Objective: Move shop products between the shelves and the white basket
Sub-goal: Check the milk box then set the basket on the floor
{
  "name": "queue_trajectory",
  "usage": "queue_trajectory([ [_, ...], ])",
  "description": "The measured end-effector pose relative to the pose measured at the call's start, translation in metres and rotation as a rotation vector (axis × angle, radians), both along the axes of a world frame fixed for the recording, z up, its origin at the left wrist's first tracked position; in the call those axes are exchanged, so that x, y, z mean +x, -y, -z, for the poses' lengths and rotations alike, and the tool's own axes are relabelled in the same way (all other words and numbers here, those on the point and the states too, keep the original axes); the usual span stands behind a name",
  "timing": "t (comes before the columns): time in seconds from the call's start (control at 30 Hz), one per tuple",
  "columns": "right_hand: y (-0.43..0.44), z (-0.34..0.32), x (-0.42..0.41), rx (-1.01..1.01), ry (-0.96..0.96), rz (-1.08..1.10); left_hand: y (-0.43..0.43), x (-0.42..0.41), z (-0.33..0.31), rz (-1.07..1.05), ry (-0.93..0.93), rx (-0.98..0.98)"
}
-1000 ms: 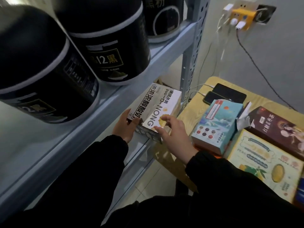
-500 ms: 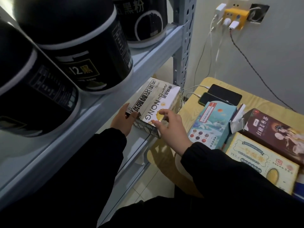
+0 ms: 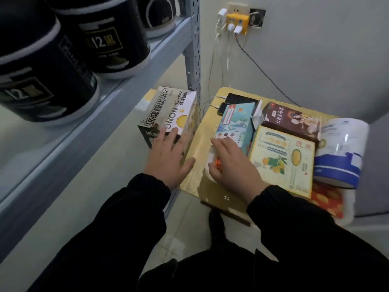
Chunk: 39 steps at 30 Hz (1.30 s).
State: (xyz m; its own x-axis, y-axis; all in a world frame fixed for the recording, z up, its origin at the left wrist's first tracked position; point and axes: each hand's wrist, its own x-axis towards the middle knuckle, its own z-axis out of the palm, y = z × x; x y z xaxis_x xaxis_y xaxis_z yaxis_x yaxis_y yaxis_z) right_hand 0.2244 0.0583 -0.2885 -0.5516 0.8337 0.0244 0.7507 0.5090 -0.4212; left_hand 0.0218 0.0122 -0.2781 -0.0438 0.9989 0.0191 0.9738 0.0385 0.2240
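Milk-tea carton (image 3: 168, 114), white and black, lying lengthwise on the lower shelf (image 3: 101, 186) at its right end, just beside the perforated upright (image 3: 194, 49). The left hand (image 3: 168, 157) lies flat over the carton's near end, fingers (image 3: 166, 135) straight and slightly spread, pressing and not gripping; the placement step looks nearly complete.

To the right, the right hand (image 3: 229, 163) rests on the near end of a teal box (image 3: 235, 119), fingers nearly straight and close together, with no grip evident. This is judged to be the next product to be moved. The white rim under that hand may be the white basket, but the view is too poor to confirm it.

The teal box lies beside a cream box (image 3: 282, 157), a dark red box (image 3: 292, 119) and a blue-and-white tin (image 3: 341, 150), all over a small wooden worktop (image 3: 195, 178). Two phones (image 3: 242, 99) on charging cables lie at the teal box's far end. Black canisters (image 3: 113, 36) stand on the upper shelf (image 3: 126, 89).

Hazards:
- An off-centre push could drive the carton against the upright, or slide it off the shelf end onto the worktop.
- Lifting the teal box one-handed from its end could let it tip, disturb its neighbours or drag the phone cables.
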Motion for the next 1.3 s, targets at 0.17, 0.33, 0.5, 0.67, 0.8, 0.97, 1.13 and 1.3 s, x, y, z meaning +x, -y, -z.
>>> queue_trajectory([
  [0.17,0.047,-0.003,0.051,0.119,0.087,0.118,0.028,0.055,0.001,0.200,0.031,-0.011],
  [0.33,0.075,-0.008,0.111,0.136,0.177,0.247,0.040,0.109,0.005,0.316,0.064,-0.030],
  [0.5,0.069,-0.010,0.157,0.170,0.146,0.348,0.022,0.139,0.005,0.372,-0.028,-0.053],
  [0.67,0.034,-0.005,0.204,0.144,0.111,0.397,-0.007,0.167,-0.002,0.292,-0.009,-0.080],
  [0.8,0.007,0.003,0.241,0.070,0.045,0.423,-0.033,0.189,-0.002,0.182,0.084,-0.163],
  [0.97,-0.025,0.015,0.279,-0.119,-0.262,0.607,-0.068,0.188,-0.007,-0.001,0.269,-0.093],
  [1.13,-0.054,0.032,0.301,-0.461,-0.580,0.819,-0.084,0.157,-0.007,-0.355,0.625,-0.104],
  [1.3,-0.069,0.046,0.301,-0.647,-0.781,0.807,-0.110,0.118,0.016,-0.603,0.766,-0.205],
])
